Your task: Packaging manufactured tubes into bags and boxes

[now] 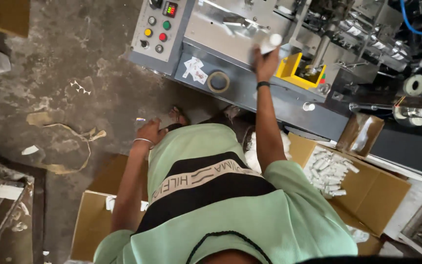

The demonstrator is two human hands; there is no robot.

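**White tube raised at the machine**

My right hand (pixel 265 62) is clenched around a white tube (pixel 271 43), held up against the machine (pixel 250 88) just left of its yellow bracket (pixel 291 68). A dark band sits on that wrist. A tape roll (pixel 218 81) lies on the machine's front ledge, left of my forearm, and the button panel (pixel 156 27) is at the machine's left corner.

My left hand (pixel 151 131) rests on my knee, bracelet on the wrist; I cannot tell whether it grips anything.

An open box (pixel 367 188) of white tubes (pixel 329 170) stands to my right below the machine. Another box (pixel 91 222) is on the floor (pixel 74 58) under my left arm, with paper scraps scattered beyond it.
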